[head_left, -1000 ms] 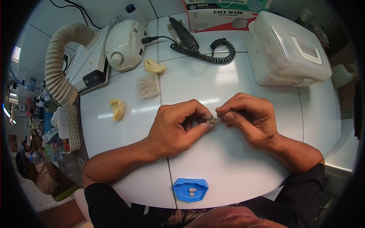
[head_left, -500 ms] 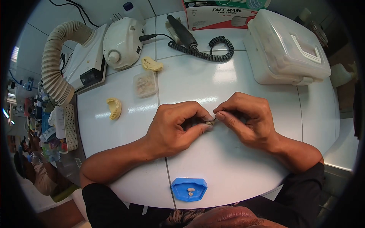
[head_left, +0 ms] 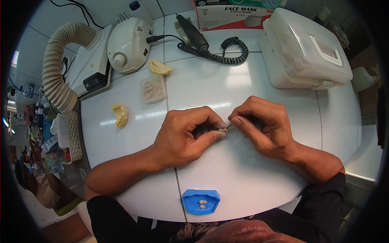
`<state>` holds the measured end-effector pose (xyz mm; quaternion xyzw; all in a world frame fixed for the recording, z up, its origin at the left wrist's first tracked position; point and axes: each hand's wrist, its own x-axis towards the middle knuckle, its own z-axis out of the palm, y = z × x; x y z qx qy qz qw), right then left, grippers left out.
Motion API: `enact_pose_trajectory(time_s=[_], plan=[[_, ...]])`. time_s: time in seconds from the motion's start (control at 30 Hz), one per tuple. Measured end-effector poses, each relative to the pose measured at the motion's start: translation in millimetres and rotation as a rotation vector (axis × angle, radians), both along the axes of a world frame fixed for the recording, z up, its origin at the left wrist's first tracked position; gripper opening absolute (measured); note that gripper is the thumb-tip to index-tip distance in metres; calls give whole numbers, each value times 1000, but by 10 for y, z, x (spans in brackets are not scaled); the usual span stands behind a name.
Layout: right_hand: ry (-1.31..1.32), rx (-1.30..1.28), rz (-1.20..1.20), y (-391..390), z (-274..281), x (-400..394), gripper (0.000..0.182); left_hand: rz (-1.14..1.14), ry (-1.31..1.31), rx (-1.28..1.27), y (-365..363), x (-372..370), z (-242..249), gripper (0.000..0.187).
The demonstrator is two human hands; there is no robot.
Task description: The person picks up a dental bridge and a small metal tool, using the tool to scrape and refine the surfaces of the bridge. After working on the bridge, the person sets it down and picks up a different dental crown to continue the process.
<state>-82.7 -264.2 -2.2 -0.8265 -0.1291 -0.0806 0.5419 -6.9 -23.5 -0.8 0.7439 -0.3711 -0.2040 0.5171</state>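
My left hand [head_left: 188, 135] pinches a small yellowish piece [head_left: 222, 130] between thumb and fingertips, over the middle of the white table. Facing it, my right hand [head_left: 263, 125] holds a thin dark tool [head_left: 229, 125] in a pinch, its tip at or very near the small piece. Most of the tool is hidden by the fingers. Close to the table's front edge lies a blue tray [head_left: 190, 199] with small pale tooth-like pieces [head_left: 203, 202] in it.
Yellow dental casts [head_left: 120, 115] [head_left: 160, 67] and a small clear box [head_left: 153, 89] lie left. Behind are a white control unit [head_left: 129, 46], a handpiece [head_left: 192, 32] with coiled cord, a mask box [head_left: 235, 16] and a white case [head_left: 304, 52]. A ribbed hose [head_left: 54, 69] arches at left.
The fingertips of my right hand have drawn slightly back from the small piece, and more of the thin tool shows. My left hand keeps its pinch. The whole view has shifted slightly.
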Motion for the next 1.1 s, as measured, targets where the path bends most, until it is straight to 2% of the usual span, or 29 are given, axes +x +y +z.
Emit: enact_pose_trajectory(time_s=[0.47,0.67,0.9,1.1], plan=[[-38,-9,57,8,-54,11,6,1,21,17,1,-2,-10,14],[6,-108,38,2,55,-8,2,-1,-8,23,3,-4,0,15],[9,-145,31,6,63,-8,5,26,-22,-58,-14,-21,-63,16],[-30,-110,55,19,16,-10,14,-8,10,-9,2,-1,-19,15]])
